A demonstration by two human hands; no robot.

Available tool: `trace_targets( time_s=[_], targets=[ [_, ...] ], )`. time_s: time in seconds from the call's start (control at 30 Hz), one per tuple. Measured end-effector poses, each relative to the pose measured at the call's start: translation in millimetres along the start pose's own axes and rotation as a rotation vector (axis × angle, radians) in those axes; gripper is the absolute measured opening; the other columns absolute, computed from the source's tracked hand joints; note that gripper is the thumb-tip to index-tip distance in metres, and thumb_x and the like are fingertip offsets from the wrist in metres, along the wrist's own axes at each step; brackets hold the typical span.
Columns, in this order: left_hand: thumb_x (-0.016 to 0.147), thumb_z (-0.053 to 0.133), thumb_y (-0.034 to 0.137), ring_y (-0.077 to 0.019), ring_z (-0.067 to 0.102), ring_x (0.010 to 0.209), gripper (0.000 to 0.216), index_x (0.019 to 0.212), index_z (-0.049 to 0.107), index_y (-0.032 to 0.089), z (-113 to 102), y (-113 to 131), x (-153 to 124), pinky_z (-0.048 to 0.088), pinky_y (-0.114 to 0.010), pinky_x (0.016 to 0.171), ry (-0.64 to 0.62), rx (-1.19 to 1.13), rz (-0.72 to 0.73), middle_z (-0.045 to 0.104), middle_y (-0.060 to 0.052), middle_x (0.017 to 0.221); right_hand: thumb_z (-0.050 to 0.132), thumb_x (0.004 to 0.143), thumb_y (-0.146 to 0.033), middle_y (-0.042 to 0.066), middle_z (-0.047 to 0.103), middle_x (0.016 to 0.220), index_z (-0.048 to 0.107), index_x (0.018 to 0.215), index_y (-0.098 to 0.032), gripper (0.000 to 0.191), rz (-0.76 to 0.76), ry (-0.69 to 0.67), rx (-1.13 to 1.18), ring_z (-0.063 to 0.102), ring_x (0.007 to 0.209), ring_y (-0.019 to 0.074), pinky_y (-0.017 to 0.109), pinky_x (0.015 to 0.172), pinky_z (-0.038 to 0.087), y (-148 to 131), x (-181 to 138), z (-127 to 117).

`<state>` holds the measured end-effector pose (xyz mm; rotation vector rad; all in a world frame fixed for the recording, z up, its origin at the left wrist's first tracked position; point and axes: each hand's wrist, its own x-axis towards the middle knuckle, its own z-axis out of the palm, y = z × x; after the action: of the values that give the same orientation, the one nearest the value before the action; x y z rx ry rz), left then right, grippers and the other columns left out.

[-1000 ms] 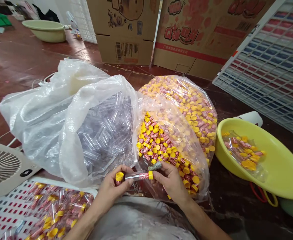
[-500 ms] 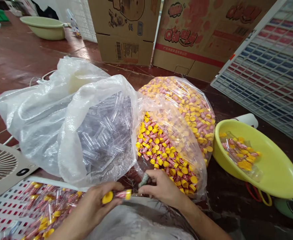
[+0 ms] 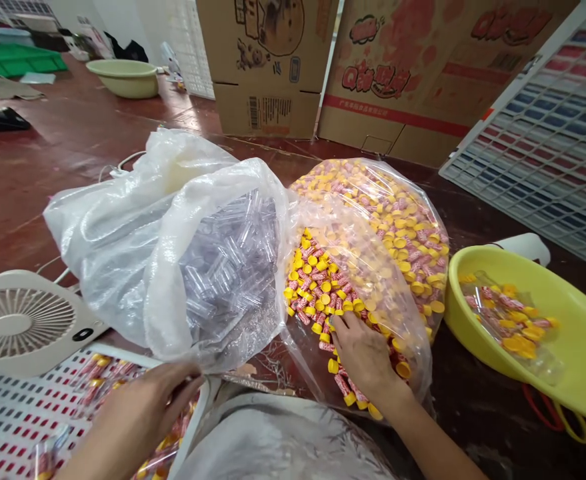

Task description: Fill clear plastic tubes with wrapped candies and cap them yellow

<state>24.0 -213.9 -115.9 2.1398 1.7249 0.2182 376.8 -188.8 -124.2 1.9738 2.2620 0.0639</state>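
Observation:
My left hand is over the white slotted basket, its fingers loosely apart and somewhat blurred; no item shows in it. Beneath it lie clear tubes with yellow caps and red-and-white contents. My right hand reaches into the mouth of a clear plastic bag. Its fingers point down among small red-and-white pieces with yellow caps, apparently spread, the tips partly hidden. A grey covering shows at one fingertip. Left of that bag, a white sack gapes over many clear empty tubes.
A yellow basin with filled packets stands at the right. A beige fan lies at the left. Cardboard boxes and a white grid crate stand behind. Another basin sits far back on the reddish floor.
My left hand has moved left over the basket and no longer shows the yellow-capped tube. My right hand has moved from beside the bag into its loose pieces. The view has shifted left.

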Motion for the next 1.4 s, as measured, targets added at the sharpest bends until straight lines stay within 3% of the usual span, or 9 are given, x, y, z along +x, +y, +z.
trace_targets(
  time_s=[0.17,0.33,0.5,0.6,0.67,0.93,1.1,1.3,1.4],
  targets=[
    [0.102,0.037,0.033,-0.0249,0.070,0.090,0.037,0.112,0.071,0.022,-2.3,63.3,58.0,0.048,-0.027,0.059,0.241,0.261,0.115,0.073,-0.010,0.099,0.057,0.092,-0.011,0.005,0.065,0.087,0.063,0.086,-0.020,0.013,0.004,0.165,0.148,0.062,0.074,0.0188,0.029,0.061,0.035,8.9,-4.5,0.8],
    [0.098,0.042,0.022,-0.0322,0.065,0.092,0.029,0.105,0.070,0.015,-6.2,81.7,108.7,0.048,-0.033,0.059,0.197,0.351,0.029,0.065,-0.015,0.098,0.057,0.094,-0.028,0.002,0.061,0.077,0.058,0.074,-0.022,0.021,0.041,0.210,0.854,0.057,0.071,0.0174,0.028,0.065,0.042,12.7,-14.6,-6.5],
    [0.095,0.053,0.035,-0.0288,0.066,0.094,0.027,0.108,0.069,0.018,-12.3,77.8,101.4,0.054,-0.037,0.076,0.187,0.014,0.136,0.065,-0.012,0.107,0.075,0.082,-0.049,0.002,0.069,0.083,0.068,0.088,-0.020,0.031,0.264,0.009,1.649,0.063,0.075,0.0180,0.029,0.069,0.053,-0.1,-17.4,-16.3],
    [0.095,0.056,0.041,-0.0225,0.069,0.089,0.024,0.107,0.068,0.024,-7.8,77.5,76.1,0.054,-0.031,0.079,-0.031,-0.334,0.237,0.072,-0.005,0.103,0.080,0.075,-0.052,0.001,0.069,0.077,0.069,0.087,-0.018,0.038,0.316,-0.050,1.807,0.062,0.066,0.0146,0.027,0.062,0.054,-7.8,-12.8,-22.2],
    [0.095,0.057,0.040,-0.0209,0.070,0.089,0.022,0.108,0.068,0.026,-2.8,79.7,61.2,0.054,-0.029,0.078,-0.153,-0.457,0.229,0.074,-0.002,0.099,0.082,0.074,-0.051,-0.001,0.067,0.073,0.068,0.084,-0.018,0.038,0.291,-0.110,1.839,0.061,0.062,0.0131,0.025,0.059,0.053,-11.2,-9.7,-24.0],
    [0.097,0.054,0.036,-0.0211,0.067,0.092,0.020,0.108,0.067,0.025,4.2,98.1,48.5,0.052,-0.029,0.080,-0.301,-0.601,0.267,0.073,-0.004,0.100,0.083,0.073,-0.048,-0.002,0.068,0.075,0.065,0.088,-0.018,0.037,0.196,-0.336,1.849,0.060,0.062,0.0111,0.022,0.058,0.049,-19.7,-10.8,-20.7],
    [0.098,0.052,0.032,-0.0189,0.067,0.089,0.014,0.100,0.062,0.023,16.4,114.0,47.0,0.051,-0.027,0.079,-0.364,-0.735,0.302,0.071,-0.003,0.096,0.081,0.072,-0.056,-0.009,0.051,0.051,0.055,0.072,-0.019,0.045,0.178,-0.515,1.751,0.042,0.043,0.0062,0.018,0.041,0.031,-25.3,-14.2,-10.4],
    [0.096,0.051,0.031,-0.0185,0.065,0.081,0.013,0.095,0.060,0.021,39.5,115.7,42.9,0.047,-0.027,0.073,-0.364,-0.678,0.244,0.069,-0.003,0.090,0.075,0.078,-0.056,-0.009,0.050,0.052,0.051,0.069,-0.021,0.044,0.163,-0.538,1.599,0.041,0.042,0.0069,0.019,0.041,0.028,-27.1,-13.6,-1.0],
    [0.088,0.054,0.021,-0.0172,0.062,0.072,0.004,0.092,0.056,0.022,40.7,107.2,42.0,0.045,-0.026,0.067,-0.400,-0.563,0.257,0.067,0.000,0.081,0.076,0.083,-0.039,-0.005,0.060,0.064,0.058,0.071,-0.020,0.029,0.030,-0.358,1.265,0.055,0.059,0.0117,0.022,0.054,0.037,-18.5,-7.5,-8.7]
  ],
)
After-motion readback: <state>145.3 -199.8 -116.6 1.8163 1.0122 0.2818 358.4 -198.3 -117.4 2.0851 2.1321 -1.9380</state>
